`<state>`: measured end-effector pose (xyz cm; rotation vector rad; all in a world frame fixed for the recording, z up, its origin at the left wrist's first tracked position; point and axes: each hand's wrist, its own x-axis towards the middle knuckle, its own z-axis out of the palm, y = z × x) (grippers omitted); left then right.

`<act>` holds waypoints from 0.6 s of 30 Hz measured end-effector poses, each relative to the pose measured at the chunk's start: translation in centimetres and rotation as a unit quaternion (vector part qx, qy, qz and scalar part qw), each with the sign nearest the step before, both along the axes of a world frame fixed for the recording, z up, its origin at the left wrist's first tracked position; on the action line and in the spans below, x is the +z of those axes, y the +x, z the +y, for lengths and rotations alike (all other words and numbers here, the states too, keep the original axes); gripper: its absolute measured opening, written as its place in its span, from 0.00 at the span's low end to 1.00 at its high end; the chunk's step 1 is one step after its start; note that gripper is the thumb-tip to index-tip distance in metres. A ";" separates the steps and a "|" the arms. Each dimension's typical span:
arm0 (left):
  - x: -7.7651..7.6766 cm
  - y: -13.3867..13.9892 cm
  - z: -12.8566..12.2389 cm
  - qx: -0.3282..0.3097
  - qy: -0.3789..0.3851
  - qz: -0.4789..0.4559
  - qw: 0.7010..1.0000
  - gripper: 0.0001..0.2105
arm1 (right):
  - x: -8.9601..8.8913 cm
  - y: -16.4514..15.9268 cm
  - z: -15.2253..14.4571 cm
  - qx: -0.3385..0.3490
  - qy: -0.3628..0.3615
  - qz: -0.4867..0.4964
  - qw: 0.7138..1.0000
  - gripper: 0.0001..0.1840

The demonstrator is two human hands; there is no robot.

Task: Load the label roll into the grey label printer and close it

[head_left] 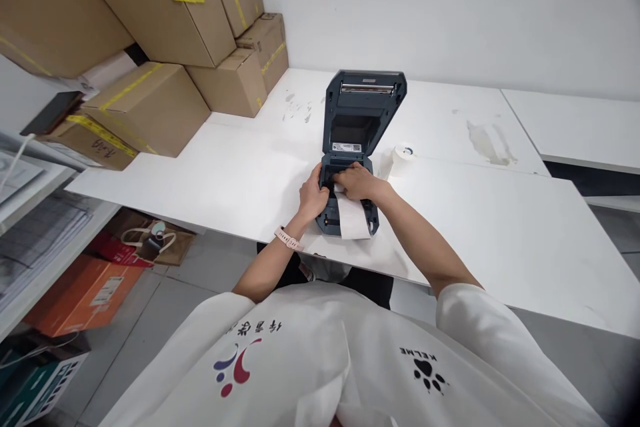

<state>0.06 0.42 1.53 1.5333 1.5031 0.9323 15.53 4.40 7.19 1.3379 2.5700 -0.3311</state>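
Observation:
A dark grey label printer (346, 107) stands near the front edge of the white table, its lid raised and leaning back. My left hand (313, 196) is closed on the left side wall of the printer's base, with the thumb over the inner edge. Inside the open base, my right hand (357, 182) is closed over a small label roll, mostly hidden under the fingers. From that roll a white label strip (353, 216) runs forward over the printer's front edge. Just right of the printer, a second label roll (403, 159) rests on the table.
Cardboard boxes (150, 13) with yellow tape are stacked at the table's back left. A dark flat device (53, 112) lies on a box at far left. Below are a shelf (107, 217), an orange box (85, 293) and a paper bag (175, 247). A white wall (440, 13) bounds the back.

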 end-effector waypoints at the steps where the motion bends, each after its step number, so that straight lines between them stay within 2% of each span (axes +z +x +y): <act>1: 0.0 0.0 0.0 0.002 -0.001 0.001 1.000 0.43 | 0.3 0.2 0.2 0.008 -0.014 0.001 1.000 0.26; 3: 0.1 0.0 -0.1 0.008 -0.002 0.003 1.000 0.42 | 1.0 1.3 0.5 0.024 -0.054 0.038 0.998 0.26; 5: 0.1 -0.1 -0.1 0.009 -0.001 0.002 1.000 0.41 | 1.9 3.7 0.2 0.043 -0.108 0.162 0.980 0.23; 7: 0.0 -0.1 -0.2 0.009 0.000 -0.005 1.000 0.40 | 2.3 7.5 -1.0 0.044 -0.142 0.342 0.928 0.24; 9: -0.1 0.0 -0.2 0.009 -0.002 -0.012 1.000 0.39 | 2.1 12.1 -2.9 -0.007 -0.128 0.461 0.878 0.25; 10: -0.2 0.0 -0.2 0.011 -0.004 -0.014 1.000 0.39 | 1.6 14.4 -3.9 -0.052 -0.112 0.487 0.865 0.25; 12: -0.4 0.0 -0.2 0.015 -0.007 -0.016 1.000 0.39 | 0.1 18.6 -5.6 -0.170 -0.093 0.473 0.860 0.24; 15: -0.8 -0.1 0.0 0.019 -0.004 -0.021 1.000 0.39 | -3.1 22.5 -6.3 -0.341 -0.074 0.421 0.838 0.29; 16: -1.0 -0.1 0.1 0.019 -0.001 -0.025 1.000 0.40 | -4.2 23.1 -6.1 -0.374 -0.071 0.418 0.825 0.31; 18: -1.2 -0.1 0.2 0.020 0.004 -0.034 0.999 0.40 | -6.4 23.7 -5.4 -0.398 -0.075 0.437 0.803 0.33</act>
